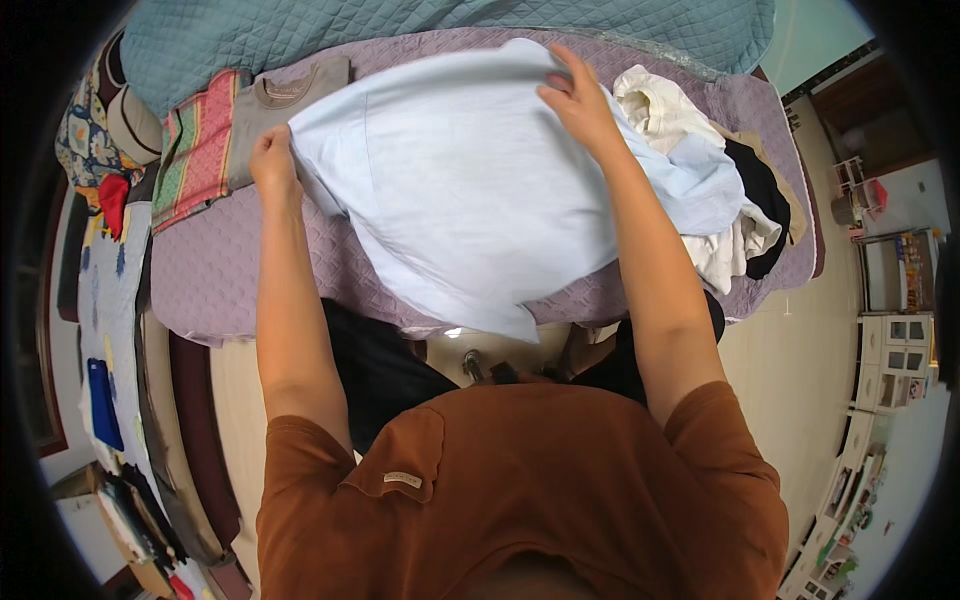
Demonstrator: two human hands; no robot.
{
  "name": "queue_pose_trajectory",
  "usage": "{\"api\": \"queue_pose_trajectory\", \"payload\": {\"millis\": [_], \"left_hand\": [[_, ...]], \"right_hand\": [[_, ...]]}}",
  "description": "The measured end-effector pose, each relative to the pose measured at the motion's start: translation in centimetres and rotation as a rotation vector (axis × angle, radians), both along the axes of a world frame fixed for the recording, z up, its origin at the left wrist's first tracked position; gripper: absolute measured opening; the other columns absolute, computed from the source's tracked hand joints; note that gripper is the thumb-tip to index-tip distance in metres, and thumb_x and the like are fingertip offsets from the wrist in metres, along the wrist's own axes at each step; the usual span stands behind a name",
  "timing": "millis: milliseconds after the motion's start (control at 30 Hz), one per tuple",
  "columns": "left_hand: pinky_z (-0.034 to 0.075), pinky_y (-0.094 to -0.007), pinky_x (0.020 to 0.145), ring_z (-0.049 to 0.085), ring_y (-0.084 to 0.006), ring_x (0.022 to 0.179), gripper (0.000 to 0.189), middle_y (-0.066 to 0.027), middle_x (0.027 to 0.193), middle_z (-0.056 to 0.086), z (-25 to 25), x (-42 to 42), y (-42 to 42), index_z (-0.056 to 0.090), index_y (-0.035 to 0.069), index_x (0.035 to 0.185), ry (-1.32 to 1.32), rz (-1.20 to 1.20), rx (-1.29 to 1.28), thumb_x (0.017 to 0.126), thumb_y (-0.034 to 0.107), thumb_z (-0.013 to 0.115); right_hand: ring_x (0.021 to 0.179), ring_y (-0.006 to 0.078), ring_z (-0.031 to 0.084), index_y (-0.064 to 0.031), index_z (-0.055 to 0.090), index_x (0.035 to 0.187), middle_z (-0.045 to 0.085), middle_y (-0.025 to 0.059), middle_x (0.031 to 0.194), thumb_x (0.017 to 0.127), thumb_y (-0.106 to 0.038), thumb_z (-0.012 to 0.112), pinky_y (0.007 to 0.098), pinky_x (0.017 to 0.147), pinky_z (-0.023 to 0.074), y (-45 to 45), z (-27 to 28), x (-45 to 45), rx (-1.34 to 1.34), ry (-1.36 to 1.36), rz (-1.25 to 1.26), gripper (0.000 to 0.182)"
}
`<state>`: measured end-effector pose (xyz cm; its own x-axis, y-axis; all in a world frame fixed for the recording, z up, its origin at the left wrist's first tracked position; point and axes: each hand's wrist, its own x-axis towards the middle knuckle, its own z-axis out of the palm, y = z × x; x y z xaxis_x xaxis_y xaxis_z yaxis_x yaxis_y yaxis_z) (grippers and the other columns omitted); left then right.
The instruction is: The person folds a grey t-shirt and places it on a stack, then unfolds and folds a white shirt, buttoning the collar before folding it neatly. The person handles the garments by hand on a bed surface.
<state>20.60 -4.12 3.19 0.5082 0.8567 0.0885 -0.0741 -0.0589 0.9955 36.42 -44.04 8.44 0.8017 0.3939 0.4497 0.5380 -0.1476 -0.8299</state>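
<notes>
A light blue shirt (457, 165) is spread out before me, its near edge hanging over the side of a bed. At its left end my left hand (276, 161) pinches a corner of the fabric. My right hand (581, 105) is over the far right part of the shirt, thumb and fingers apart; no cloth shows clearly between them. Part of the shirt passes under my right forearm, where a light blue length of cloth (697, 184) lies over the clothes pile. Slight blur softens the shirt's edges.
A purple quilted cover (232, 277) lies under everything. On the left are a folded grey T-shirt (292, 94) and a striped cloth (199, 150). White garments (664, 105) and a black one (765, 217) are heaped on the right. A blue quilted cover (450, 19) borders the far side.
</notes>
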Motion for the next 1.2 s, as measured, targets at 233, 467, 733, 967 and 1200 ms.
{"api": "queue_pose_trajectory", "payload": {"millis": [233, 467, 733, 967, 1200], "left_hand": [[0.037, -0.0425, 0.105, 0.045, -0.0349, 0.121, 0.056, -0.0221, 0.129, 0.047, -3.9, -5.7, -9.0, 0.049, -0.005, 0.132, 0.205, 0.067, 0.432, 0.088, 0.025, 0.068], [0.032, -0.0366, 0.106, 0.039, -0.0262, 0.123, 0.071, -0.0167, 0.135, 0.034, -11.0, -17.2, -26.4, 0.032, -0.006, 0.140, 0.282, -0.044, -0.250, 0.087, 0.019, 0.072], [0.047, -0.0366, 0.093, 0.059, -0.0227, 0.102, 0.035, -0.0107, 0.112, 0.062, -8.4, -14.3, -21.5, 0.052, -0.001, 0.122, 0.000, -0.233, -0.574, 0.087, 0.002, 0.056], [0.049, -0.0442, 0.095, 0.059, -0.0293, 0.107, 0.031, -0.0170, 0.119, 0.058, -0.2, -14.3, -15.1, 0.051, -0.005, 0.118, -0.213, 0.143, -0.242, 0.091, 0.010, 0.049], [0.013, -0.0506, 0.118, 0.022, -0.0427, 0.142, 0.073, -0.0279, 0.149, 0.030, -1.7, -10.2, -22.1, 0.033, -0.005, 0.144, 0.200, 0.197, 0.993, 0.084, 0.020, 0.065]], "right_hand": [[0.132, 0.0391, 0.043, -0.0086, 0.054, 0.132, 0.043, 0.0200, 0.146, 0.083, -0.019, 0.068, 0.0440, 0.108, 0.0368, -4.0, -2.4, -4.7, -0.392, -0.294, -0.144, 0.052], [0.133, 0.0411, 0.039, -0.0047, 0.056, 0.130, 0.046, 0.0202, 0.142, 0.076, -0.021, 0.071, 0.0515, 0.110, 0.0286, -15.8, -5.2, -12.8, -0.609, -0.617, -0.819, 0.058], [0.080, 0.0343, 0.063, -0.0078, 0.069, 0.097, 0.065, 0.0133, 0.081, 0.079, -0.019, 0.067, 0.0450, 0.071, 0.0490, -19.1, -11.6, -10.7, -0.535, -0.122, -0.616, 0.022], [0.070, 0.0104, 0.059, -0.0037, 0.066, 0.085, 0.065, 0.0039, 0.074, 0.083, -0.010, 0.061, 0.0273, 0.066, 0.0477, -14.3, -9.2, -16.2, -0.195, 0.341, -0.025, 0.008], [0.075, 0.0070, 0.058, -0.0048, 0.068, 0.092, 0.066, 0.0001, 0.083, 0.089, -0.014, 0.065, 0.0228, 0.069, 0.0477, -13.2, -5.3, -16.1, 0.122, 0.554, 0.313, 0.010]]}}
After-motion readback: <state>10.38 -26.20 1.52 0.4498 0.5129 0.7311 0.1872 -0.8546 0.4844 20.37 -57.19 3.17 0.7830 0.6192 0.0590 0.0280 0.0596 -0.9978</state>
